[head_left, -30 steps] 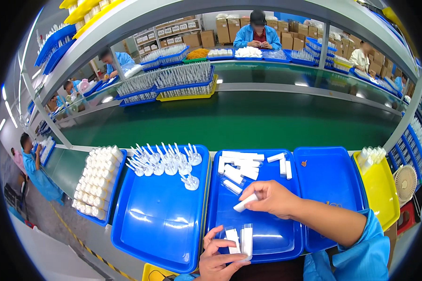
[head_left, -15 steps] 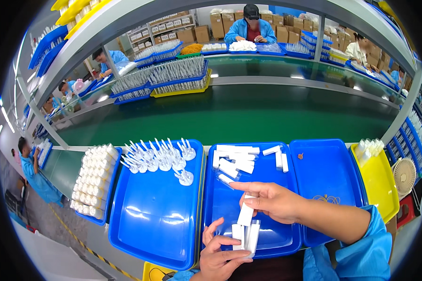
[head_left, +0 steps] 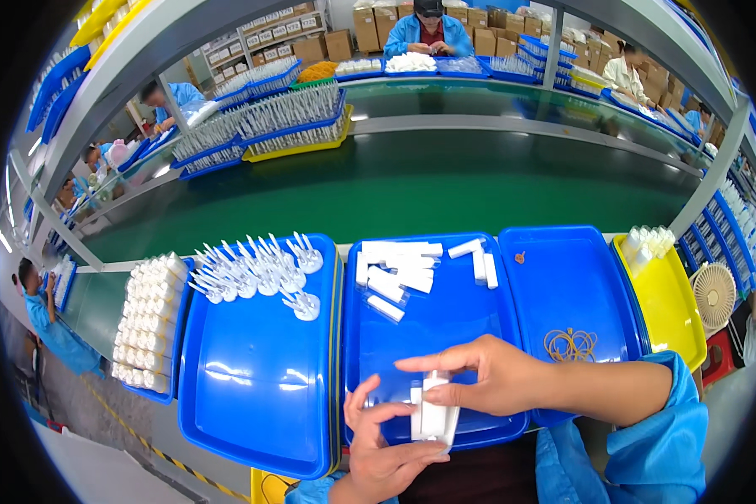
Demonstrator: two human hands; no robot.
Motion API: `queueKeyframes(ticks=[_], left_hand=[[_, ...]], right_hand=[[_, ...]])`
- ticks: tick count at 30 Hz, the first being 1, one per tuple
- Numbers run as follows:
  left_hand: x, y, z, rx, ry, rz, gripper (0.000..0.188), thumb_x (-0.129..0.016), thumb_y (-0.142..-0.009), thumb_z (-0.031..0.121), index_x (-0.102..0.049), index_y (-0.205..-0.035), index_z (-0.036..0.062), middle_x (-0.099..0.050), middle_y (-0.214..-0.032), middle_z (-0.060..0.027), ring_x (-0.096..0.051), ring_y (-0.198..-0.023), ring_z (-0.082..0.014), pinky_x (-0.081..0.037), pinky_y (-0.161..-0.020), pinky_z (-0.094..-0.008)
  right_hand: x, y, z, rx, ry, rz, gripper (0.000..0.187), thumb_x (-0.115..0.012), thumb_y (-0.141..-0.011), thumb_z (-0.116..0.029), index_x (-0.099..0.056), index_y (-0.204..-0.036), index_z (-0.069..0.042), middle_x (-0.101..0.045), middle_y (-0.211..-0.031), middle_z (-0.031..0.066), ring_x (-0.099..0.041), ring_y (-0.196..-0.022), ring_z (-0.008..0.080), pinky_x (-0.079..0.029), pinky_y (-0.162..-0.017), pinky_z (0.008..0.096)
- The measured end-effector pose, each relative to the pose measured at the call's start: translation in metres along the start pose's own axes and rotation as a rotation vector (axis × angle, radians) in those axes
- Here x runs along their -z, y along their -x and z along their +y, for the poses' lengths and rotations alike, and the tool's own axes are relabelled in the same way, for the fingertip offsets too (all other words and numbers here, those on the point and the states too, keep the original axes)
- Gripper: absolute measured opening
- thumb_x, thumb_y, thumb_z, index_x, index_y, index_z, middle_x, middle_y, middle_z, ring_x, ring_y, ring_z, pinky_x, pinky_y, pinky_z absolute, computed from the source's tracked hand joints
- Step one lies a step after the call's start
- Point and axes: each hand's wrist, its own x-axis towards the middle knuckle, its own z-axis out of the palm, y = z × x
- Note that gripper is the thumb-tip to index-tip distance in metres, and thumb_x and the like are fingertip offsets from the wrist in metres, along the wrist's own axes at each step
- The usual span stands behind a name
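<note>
My left hand (head_left: pixel 386 454) curves round the lower end of a small clear plastic holder (head_left: pixel 443 445) with white rectangular blocks in it. From above, my right hand (head_left: pixel 500 378) pinches a white block (head_left: pixel 434 413), which lies against the others at the holder. Its index finger points left over the top. Both hands work over the near part of a blue tray (head_left: pixel 458 319). Farther back in that tray lie several loose white blocks (head_left: pixel 403 252), some in clear plastic. My fingers partly hide the holder and its contents.
Left, a blue tray (head_left: pixel 252 378) bears white spiky pieces (head_left: pixel 302 307) on round bases; beside it are rows of white cylinders (head_left: pixel 151 319). Right are a blue tray with tan bands (head_left: pixel 569 344), a yellow tray (head_left: pixel 664 311) and a fan (head_left: pixel 714 294). A green conveyor (head_left: pixel 395 185) runs behind; co-workers sit beyond.
My right hand has come down and brought its white block against the others in the holder. The trays appear slightly higher and farther left in the picture.
</note>
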Motion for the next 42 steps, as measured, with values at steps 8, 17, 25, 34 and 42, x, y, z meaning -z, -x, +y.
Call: queueKeyframes(ticks=[8,17,25,34,42], left_hand=[[-0.014,0.008,0.003,0.041,0.026,0.188,0.106,-0.085,-0.055,0.034,-0.018,-0.136,0.0146,-0.026,-0.133,-0.0256,-0.033,-0.121,-0.0422,-0.027,-0.1,-0.051],[-0.031,0.026,0.006,0.663,1.599,-0.51,0.082,-0.082,-0.06,0.018,-0.031,-0.124,0.0047,-0.05,-0.103,-0.017,-0.047,-0.101,-0.0283,-0.042,-0.08,-0.0373],[-0.025,0.017,0.011,0.824,1.539,-0.626,0.044,-0.081,-0.056,0.007,-0.05,-0.087,0.0031,-0.048,-0.066,-0.0063,-0.048,-0.063,-0.0177,-0.039,-0.057,-0.0284],[-0.032,0.004,0.022,0.773,1.612,-0.462,0.023,-0.069,-0.07,0.001,-0.048,-0.081,0.0025,-0.049,-0.071,-0.0099,-0.054,-0.071,-0.024,-0.047,-0.065,-0.0348],[-0.026,0.017,0.007,0.858,1.413,-0.52,0.03,-0.07,-0.068,-0.002,-0.046,-0.085,0.0019,-0.052,-0.07,-0.0106,-0.054,-0.057,-0.0196,-0.044,-0.044,-0.0242]], right_hand=[[-0.014,0.021,0.013,0.22,0.231,0.101,0.041,-0.063,-0.082,-0.02,-0.055,-0.122,-0.014,-0.06,-0.097,0.0065,-0.052,-0.096,0.0187,-0.036,-0.084,0.0339],[-0.062,0.057,0.005,0.823,0.146,0.155,0.017,-0.062,-0.079,-0.013,-0.062,-0.095,-0.005,-0.056,-0.083,0.0117,-0.052,-0.08,0.0253,-0.04,-0.072,0.037],[0.014,0.085,0.029,0.498,0.733,0.448,0.014,-0.072,-0.069,-0.016,-0.065,-0.081,-0.014,-0.058,-0.092,0.0045,-0.054,-0.09,0.0252,-0.04,-0.071,0.0362],[0.103,0.103,0.118,-0.137,0.955,0.463,0.011,-0.066,-0.075,-0.017,-0.062,-0.084,-0.014,-0.057,-0.092,0.0022,-0.049,-0.098,0.0225,-0.033,-0.082,0.0385],[0.104,0.102,0.103,0.06,1.011,0.629,0.009,-0.062,-0.076,-0.009,-0.054,-0.079,-0.01,-0.054,-0.08,0.0044,-0.051,-0.086,0.0227,-0.033,-0.079,0.0379]])
